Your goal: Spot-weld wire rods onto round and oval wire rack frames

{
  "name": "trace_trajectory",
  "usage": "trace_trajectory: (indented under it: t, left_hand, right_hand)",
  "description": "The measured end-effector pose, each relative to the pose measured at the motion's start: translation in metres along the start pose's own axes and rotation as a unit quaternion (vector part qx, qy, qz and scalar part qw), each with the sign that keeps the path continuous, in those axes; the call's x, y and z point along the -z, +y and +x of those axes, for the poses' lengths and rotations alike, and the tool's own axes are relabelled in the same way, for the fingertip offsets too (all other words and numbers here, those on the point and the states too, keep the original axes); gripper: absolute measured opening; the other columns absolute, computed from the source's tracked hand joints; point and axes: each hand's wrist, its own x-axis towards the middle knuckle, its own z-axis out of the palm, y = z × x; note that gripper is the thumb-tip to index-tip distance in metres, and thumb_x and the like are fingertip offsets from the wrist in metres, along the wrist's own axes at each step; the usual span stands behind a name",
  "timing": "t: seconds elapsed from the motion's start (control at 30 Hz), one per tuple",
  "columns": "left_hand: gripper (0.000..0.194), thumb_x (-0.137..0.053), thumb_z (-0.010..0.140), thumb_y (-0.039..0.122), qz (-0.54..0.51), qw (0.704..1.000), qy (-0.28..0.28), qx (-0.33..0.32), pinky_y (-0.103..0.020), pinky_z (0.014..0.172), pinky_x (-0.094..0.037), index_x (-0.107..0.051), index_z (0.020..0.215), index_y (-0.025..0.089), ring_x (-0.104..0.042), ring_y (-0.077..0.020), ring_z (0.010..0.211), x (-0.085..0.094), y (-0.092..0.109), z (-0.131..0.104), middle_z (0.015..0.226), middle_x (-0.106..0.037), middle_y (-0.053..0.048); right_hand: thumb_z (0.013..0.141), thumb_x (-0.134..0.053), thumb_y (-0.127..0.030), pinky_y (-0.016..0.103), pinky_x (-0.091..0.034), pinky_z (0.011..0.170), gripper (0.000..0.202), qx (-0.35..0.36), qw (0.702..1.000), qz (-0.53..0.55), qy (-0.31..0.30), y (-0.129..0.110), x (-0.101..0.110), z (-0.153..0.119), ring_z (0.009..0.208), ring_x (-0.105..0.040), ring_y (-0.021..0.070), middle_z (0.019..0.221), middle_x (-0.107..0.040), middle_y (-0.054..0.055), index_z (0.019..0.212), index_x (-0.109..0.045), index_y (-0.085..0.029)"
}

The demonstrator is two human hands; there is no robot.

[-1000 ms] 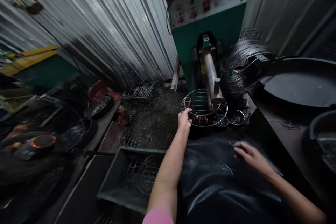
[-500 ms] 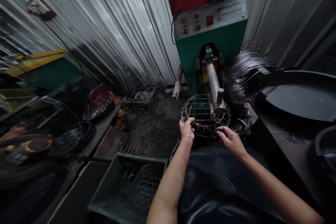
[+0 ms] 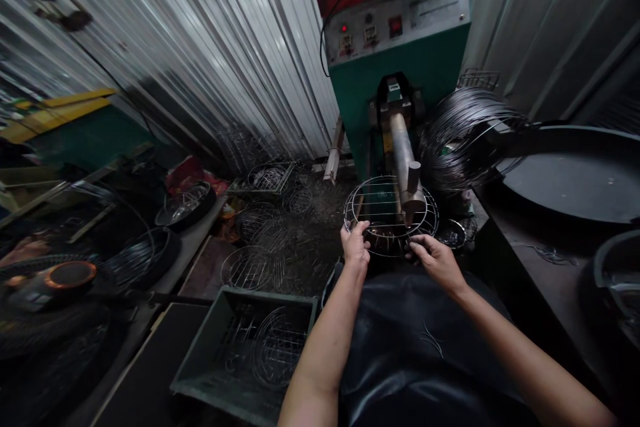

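A round wire rack with parallel cross bars and a double ring is held level beneath the electrode arm of a green spot-welding machine. My left hand grips the rack's near left rim, thumb on top. At the near right rim, my right hand has its thumb and fingers pinched together; what lies between the dark fingertips is too small to make out. The electrode tip points down over the right side of the rack. Short bent wires lie on the black apron over my lap.
A green crate with wire racks stands at my left. More racks lie on the floor beyond. To the right are a wire bundle and a large shallow black pan. A co-worker's hand shows at the far left.
The view has shifted slightly, so the machine sits a little higher and further left. Both hands stay at the rack's rim, and the electrode tip appears a little further left over it.
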Motion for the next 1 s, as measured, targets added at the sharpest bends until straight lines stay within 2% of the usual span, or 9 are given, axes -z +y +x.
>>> trace_trajectory:
  t: [0.17,0.43,0.83,0.93,1.0]
  left_hand:
    - [0.04,-0.071,0.048,0.024,-0.006,1.0,0.002,0.015,-0.015,0.036,-0.015,-0.048,0.08,0.018,-0.032,-0.0008,0.04,0.0,-0.003,0.0,0.06,-0.043,0.008]
    - [0.039,-0.071,0.049,0.021,0.004,0.999,0.033,0.033,-0.014,0.034,-0.017,-0.048,0.081,0.018,-0.03,-0.0012,0.039,-0.002,-0.004,0.005,0.058,-0.04,0.009]
    - [0.038,-0.075,0.05,0.023,0.016,0.998,0.042,0.041,-0.016,0.034,-0.018,-0.048,0.077,0.017,-0.039,-0.0037,0.04,-0.012,-0.003,0.011,0.06,-0.047,0.006]
    - [0.04,-0.076,0.051,0.025,0.038,0.998,0.035,0.041,-0.016,0.037,-0.023,-0.05,0.08,0.017,-0.04,-0.0042,0.042,-0.008,-0.005,0.011,0.062,-0.048,0.005]
    - [0.037,-0.074,0.056,0.031,0.089,0.995,0.011,0.049,-0.018,0.04,-0.028,-0.052,0.082,0.016,-0.045,-0.0073,0.047,0.0,0.001,0.011,0.064,-0.049,0.002]
  right_hand:
    - [0.076,-0.055,-0.048,0.03,-0.051,0.059,0.03,0.006,1.0,-0.009,-0.001,0.0,0.003,-0.001,0.064,-0.065,0.0188,0.074,-0.067,0.004,0.084,-0.059,-0.02]
    - [0.075,-0.055,-0.05,0.03,-0.052,0.061,0.033,0.001,1.0,-0.005,-0.003,0.002,0.003,0.002,0.062,-0.065,0.0189,0.069,-0.067,0.004,0.086,-0.058,-0.019]
    - [0.074,-0.055,-0.059,0.028,-0.051,0.059,0.042,0.015,1.0,-0.025,0.013,-0.003,0.004,0.012,0.061,-0.065,0.0176,0.066,-0.066,0.004,0.082,-0.059,-0.017]
    - [0.073,-0.056,-0.058,0.028,-0.051,0.059,0.043,0.003,1.0,-0.002,0.018,-0.005,0.002,0.011,0.06,-0.065,0.0166,0.07,-0.067,0.004,0.082,-0.059,-0.017]
    - [0.073,-0.057,-0.056,0.029,-0.052,0.06,0.041,0.0,1.0,0.008,0.015,-0.005,0.002,0.009,0.061,-0.065,0.0171,0.07,-0.067,0.004,0.083,-0.06,-0.016]
